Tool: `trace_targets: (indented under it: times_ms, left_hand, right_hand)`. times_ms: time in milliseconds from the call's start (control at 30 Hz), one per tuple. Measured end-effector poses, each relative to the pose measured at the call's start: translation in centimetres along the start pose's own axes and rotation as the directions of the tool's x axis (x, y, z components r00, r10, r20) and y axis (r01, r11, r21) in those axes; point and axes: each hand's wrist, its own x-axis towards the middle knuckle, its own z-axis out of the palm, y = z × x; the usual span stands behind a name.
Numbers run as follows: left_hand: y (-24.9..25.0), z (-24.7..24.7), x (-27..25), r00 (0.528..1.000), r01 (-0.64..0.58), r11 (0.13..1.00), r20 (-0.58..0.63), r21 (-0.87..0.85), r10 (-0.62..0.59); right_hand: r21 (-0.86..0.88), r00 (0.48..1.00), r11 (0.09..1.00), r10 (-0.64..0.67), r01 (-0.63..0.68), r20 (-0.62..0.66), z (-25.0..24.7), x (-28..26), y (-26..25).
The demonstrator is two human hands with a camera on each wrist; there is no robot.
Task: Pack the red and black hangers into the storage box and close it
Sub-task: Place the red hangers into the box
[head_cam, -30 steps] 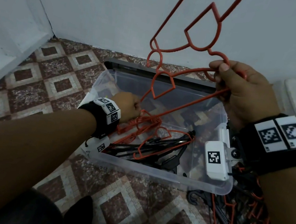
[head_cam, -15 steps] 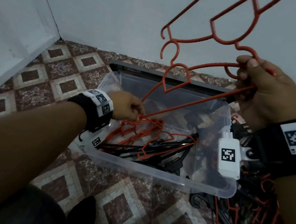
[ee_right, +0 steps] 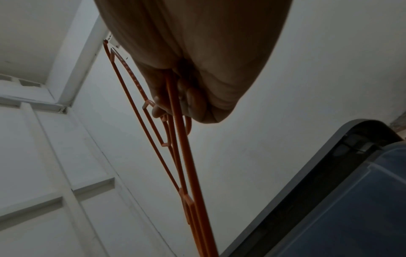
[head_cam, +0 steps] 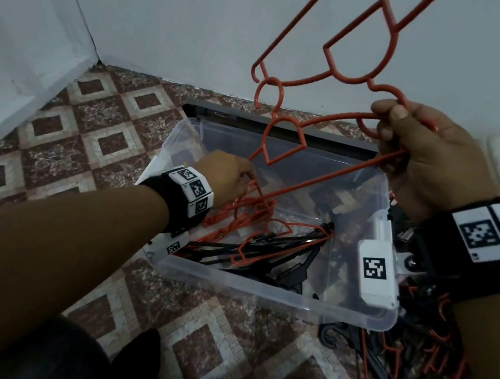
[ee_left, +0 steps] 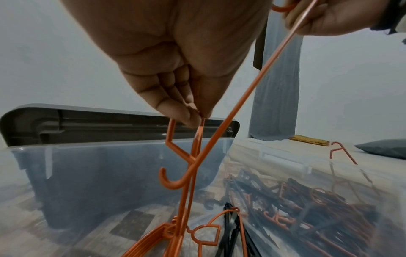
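Observation:
A clear plastic storage box (head_cam: 274, 294) stands open on the tiled floor, with red and black hangers (head_cam: 268, 251) lying in its near half. My right hand (head_cam: 412, 149) grips two red hangers (head_cam: 352, 74) raised above the box's far right corner; in the right wrist view the fingers (ee_right: 189, 102) curl round their thin bars (ee_right: 182, 156). My left hand (head_cam: 227, 179) reaches into the box at its left side and pinches the end of a red hanger (ee_left: 193, 151) between its fingertips (ee_left: 186, 116). The long bar of a raised hanger crosses down to that same spot.
The grey lid (head_cam: 285, 126) leans behind the box against the white wall. A tangled pile of black and red hangers (head_cam: 408, 378) lies on the floor right of the box. A white wall closes the left side; patterned tiles (head_cam: 187, 327) lie in front.
My right hand has drawn the raised red hangers slightly up and right. My left hand has stayed at the hangers in the box's left side.

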Motion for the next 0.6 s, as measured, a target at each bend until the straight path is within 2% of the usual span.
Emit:
trace_targets:
  times_ms: [133,300,367,433,467,533,567,600]
  left_hand:
    - [0.4,0.6,-0.5,0.998,-0.056,0.998,0.006,0.029,0.055]
    - [-0.1,-0.1,-0.1,0.998,-0.053,0.996,0.046,0.078,0.05]
    - [-0.4,-1.0,-0.2,0.996,-0.087,0.993,0.006,0.086,0.087]
    - [-0.7,-2.1,-0.4,0.986,-0.095,0.993,-0.133,0.072,0.104]
    - [-0.9,-2.8,-0.4,0.966,-0.069,0.997,-0.248,0.04,0.077]
    - [-1.1,-4.3,-0.1,0.865,-0.009,0.991,-0.498,-0.133,-0.059]
    - [-1.1,-5.0,0.1,0.814,-0.003,0.972,-0.565,-0.236,-0.135]
    - [-0.9,-5.7,0.4,0.806,-0.005,0.94,-0.557,-0.341,-0.198]
  right_hand:
    - [0.067,1.0,0.998,0.009,-0.008,-0.013,0.0,0.1,-0.1]
    - [0.105,0.999,0.994,0.013,-0.007,-0.052,-0.4,0.1,-0.5]
    - [0.113,0.997,0.994,-0.002,0.011,-0.072,-0.7,0.1,-0.8]
    - [0.137,0.996,0.99,-0.019,0.032,-0.092,-1.1,0.2,-1.2]
    - [0.151,0.995,0.988,-0.022,0.037,-0.097,-1.3,0.2,-1.4]
    - [0.16,0.996,0.986,-0.022,0.036,-0.088,-1.4,0.1,-1.4]
    - [0.153,0.997,0.988,-0.019,0.03,-0.074,-1.2,0.1,-1.2]
    - [0.144,0.998,0.989,-0.013,0.021,-0.057,-1.0,0.1,-1.0]
